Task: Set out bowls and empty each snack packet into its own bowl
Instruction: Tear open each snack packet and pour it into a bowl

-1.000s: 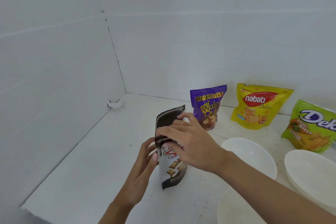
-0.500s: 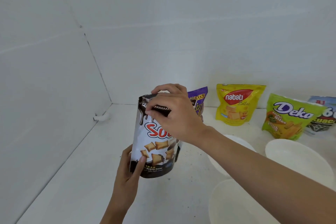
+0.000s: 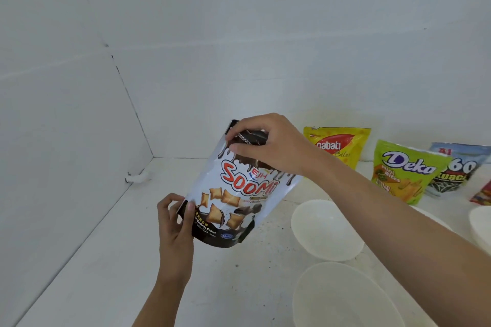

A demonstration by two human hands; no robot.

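While both hands hold it up off the white table (image 3: 106,260), the Soomi packet (image 3: 239,194) hangs in the air. It leans, with its top tipped to the right. Its front, with the red name and the little pillow snacks, faces the camera.

The right hand (image 3: 271,146) pinches the dark top edge of the packet, with fingers and thumb curled over it. The left hand (image 3: 174,220) pinches the bottom left corner between thumb and fingers. The fingers hide the top edge, so it may be sealed or torn; I cannot tell.

Just to the right of the packet's bottom, the first bowl (image 3: 326,231) sits on the table. The second bowl (image 3: 345,297) sits below and right of the packet, close to the first bowl. The third bowl (image 3: 481,225) peeks in far to the right.

Behind the packet and to its right, more packets stand along the wall (image 3: 265,61). The yellow Nabati packet (image 3: 342,146) is nearest, partly behind the right hand. Then come the green Deka packet (image 3: 406,170), the blue packet (image 3: 457,167) and a bit of a red packet (image 3: 482,194).

Left of the Soomi packet, a small white thing (image 3: 136,176) lies in the corner.
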